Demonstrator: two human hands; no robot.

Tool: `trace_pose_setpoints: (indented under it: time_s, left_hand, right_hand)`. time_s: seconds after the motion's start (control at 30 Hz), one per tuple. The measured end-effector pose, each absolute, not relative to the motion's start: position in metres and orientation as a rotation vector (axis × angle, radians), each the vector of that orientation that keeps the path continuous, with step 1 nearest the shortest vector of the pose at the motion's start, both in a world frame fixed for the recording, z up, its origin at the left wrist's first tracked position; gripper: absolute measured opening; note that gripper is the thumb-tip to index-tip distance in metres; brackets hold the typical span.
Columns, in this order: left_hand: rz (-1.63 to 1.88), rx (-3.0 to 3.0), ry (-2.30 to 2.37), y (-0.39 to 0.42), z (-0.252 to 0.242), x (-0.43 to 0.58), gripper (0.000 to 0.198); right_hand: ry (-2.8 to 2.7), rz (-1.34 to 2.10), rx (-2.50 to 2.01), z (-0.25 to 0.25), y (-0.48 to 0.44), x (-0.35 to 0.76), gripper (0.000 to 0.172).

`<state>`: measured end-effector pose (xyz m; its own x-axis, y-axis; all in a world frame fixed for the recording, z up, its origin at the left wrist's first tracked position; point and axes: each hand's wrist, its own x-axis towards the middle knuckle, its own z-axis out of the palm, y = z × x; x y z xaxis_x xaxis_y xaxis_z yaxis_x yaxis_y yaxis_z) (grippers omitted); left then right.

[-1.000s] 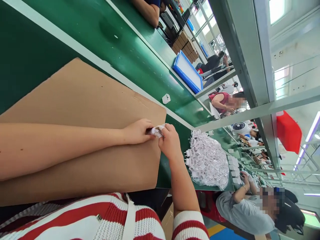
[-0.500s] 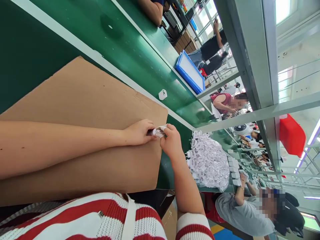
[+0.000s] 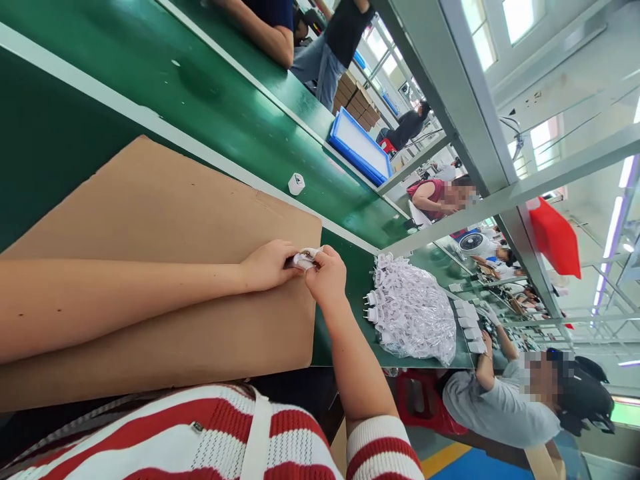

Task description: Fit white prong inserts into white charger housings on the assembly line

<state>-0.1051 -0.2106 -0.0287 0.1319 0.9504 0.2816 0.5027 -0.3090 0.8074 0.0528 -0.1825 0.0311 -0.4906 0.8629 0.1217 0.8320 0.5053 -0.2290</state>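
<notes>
Above the right end of a brown cardboard sheet (image 3: 210,213), both my hands meet at a small white plastic part (image 3: 304,259). My left hand (image 3: 270,265) reaches in from the left, its fingers closed on the near end of the part, where something dark shows. My right hand (image 3: 327,279) pinches the other end between thumb and fingers. A brownish patch is visible on the part, but fingers cover much of it, so its exact kind is unclear. Just right of my right hand lies a clear plastic bag (image 3: 417,313) full of white pieces, with several white plugs (image 3: 373,307) at its edge.
A white charger-like cube (image 3: 297,184) sits on the green conveyor belt (image 3: 225,127) beyond a pale rail. Blue trays (image 3: 360,147) stand on the far side. White boxes (image 3: 469,325) line the bench beside a seated co-worker (image 3: 500,400). A metal frame (image 3: 450,100) crosses overhead.
The camera view has turned, so the surroundings appear shifted mostly left. My hands keep hold of the white part, with my right fingers now slightly further over it.
</notes>
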Motion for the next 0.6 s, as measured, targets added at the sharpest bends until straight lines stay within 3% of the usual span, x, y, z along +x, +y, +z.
trace_pose_setpoints:
  time_s: [0.07, 0.2, 0.33, 0.4, 0.53, 0.6]
  left_hand:
    - [0.999, 1.870, 1.362, -0.208, -0.020, -0.106, 0.026]
    - [0.933, 1.704, 1.572, -0.186, 0.002, -0.131, 0.028]
    - [1.031, 1.536, 1.994, -0.143, 0.022, -0.192, 0.037]
    - [1.021, 1.435, 2.157, -0.121, 0.028, -0.223, 0.041]
    - [0.916, 1.274, 2.293, -0.092, 0.031, -0.253, 0.044]
    - [0.921, 1.210, 2.379, -0.086, 0.029, -0.251, 0.056]
  right_hand:
    - [-2.417, 0.356, -1.438, 0.030, -0.185, 0.061, 0.021]
    - [-2.160, 0.339, -1.369, 0.027, -0.205, 0.110, 0.046]
    - [-2.042, -0.194, -1.968, 0.020, -0.232, 0.174, 0.039]
    - [-1.988, -0.301, -2.252, 0.018, -0.237, 0.194, 0.034]
    - [-1.905, -0.089, -2.247, 0.015, -0.231, 0.210, 0.033]
    - [-1.828, 0.032, -2.126, 0.013, -0.226, 0.210, 0.032]
